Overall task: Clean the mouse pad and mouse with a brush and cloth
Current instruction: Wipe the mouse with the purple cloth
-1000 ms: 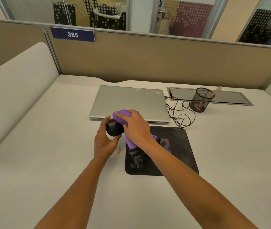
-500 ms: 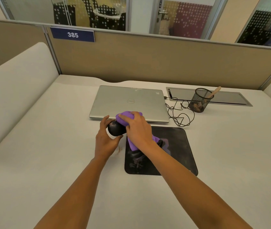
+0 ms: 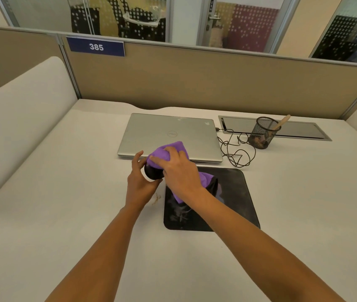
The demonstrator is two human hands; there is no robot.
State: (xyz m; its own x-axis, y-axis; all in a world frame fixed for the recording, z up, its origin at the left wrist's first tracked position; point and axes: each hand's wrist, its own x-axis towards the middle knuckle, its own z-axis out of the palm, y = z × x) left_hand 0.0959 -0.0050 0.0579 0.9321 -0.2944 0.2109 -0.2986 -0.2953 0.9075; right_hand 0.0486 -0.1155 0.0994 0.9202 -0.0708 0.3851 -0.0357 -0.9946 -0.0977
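Over the desk [image 3: 64, 192], from the head camera, both my forearms reach forward and meet in front of the closed silver laptop [image 3: 169, 134]. My left hand [image 3: 139, 184] grips the black mouse [image 3: 152, 173], thumb on the near side and fingers curled round the far side. It holds the mouse just left of the far-left corner of the mouse pad [image 3: 234, 192]. I cannot tell whether the mouse touches the desk or is lifted off it.

My right hand [image 3: 179, 171] is closed on the purple cloth [image 3: 173, 149], with the fingers bent over the bunched fabric. They press it onto the top of the mouse, so only the mouse's rounded left end shows below the cloth. The bunched part of the cloth overlaps the laptop's near edge in this view. A loose tail of it hangs under my wrist over the far-left part of the mouse pad.

That black pad lies flat on the desk, right of my left hand and just in front of the laptop, with pale smears near its front-left corner. A few brownish crumbs [image 3: 156, 200] lie on the desk beside its left edge.

Right of the laptop a thin black cable [image 3: 236, 153] lies in loose loops. Beyond it stands a black mesh cup [image 3: 262, 132], well apart from my hands. The brush [image 3: 282, 123] stands in it, its wooden handle leaning out to the right.

Behind everything runs a tan partition [image 3: 195, 79] with a blue number plate [image 3: 96, 47] reading 385.
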